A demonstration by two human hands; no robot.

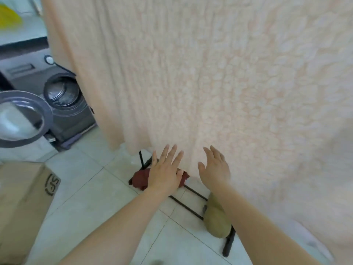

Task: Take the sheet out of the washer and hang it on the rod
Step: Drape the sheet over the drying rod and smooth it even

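The peach sheet (210, 73) hung down over most of the frame, its lower edge just above the black rack base (188, 205) on the tiled floor. Your left hand (165, 169) and right hand (214, 167) were at that lower edge in the lower middle, fingers straight and spread, gripping nothing. The washer (63, 100) stood at the left with its door (24, 121) open.

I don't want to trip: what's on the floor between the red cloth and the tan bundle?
In the head view, only the rack's black base bar over pale tiles.
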